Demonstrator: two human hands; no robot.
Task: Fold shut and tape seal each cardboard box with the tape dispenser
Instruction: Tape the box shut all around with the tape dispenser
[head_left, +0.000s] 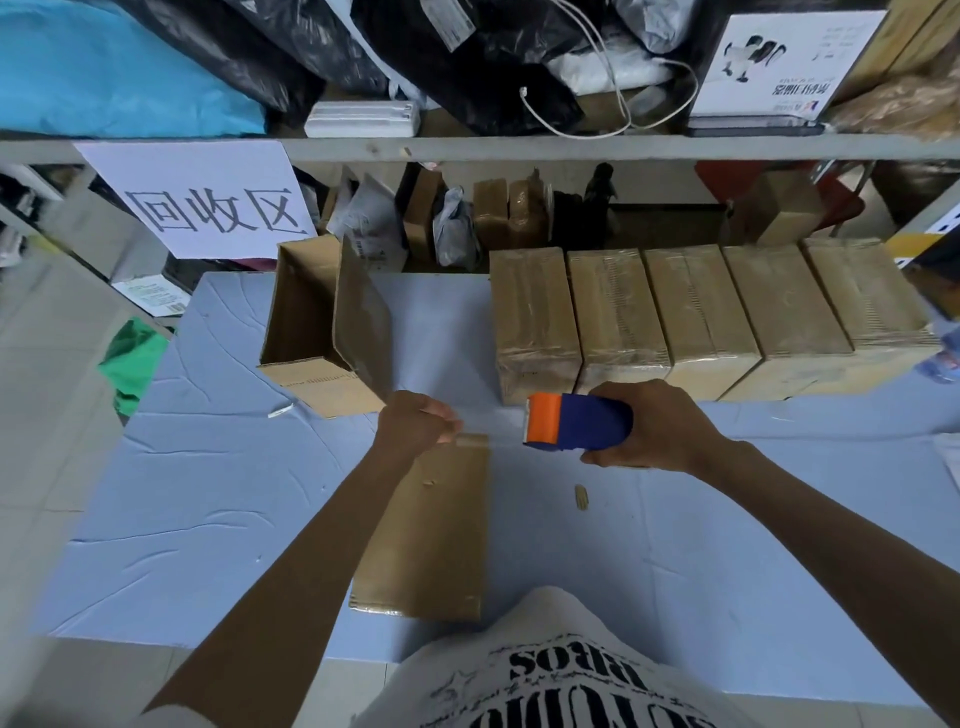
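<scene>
Our left hand (415, 423) pinches clear tape strip (493, 423), right hand (654, 426) grips blue-orange tape dispenser (576, 421), over brown cardboard box (431, 535) far edge. We fear slack strip twists, seals crooked.

Box row (696, 312) behind tape dispenser (582, 422)

The white paper sign (197, 200) on the shelf (519, 148) reads 回收区.

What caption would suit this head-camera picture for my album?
Left hand pinches clear tape drawn from the dispenser gripped by the right hand, over a closed box.
</scene>
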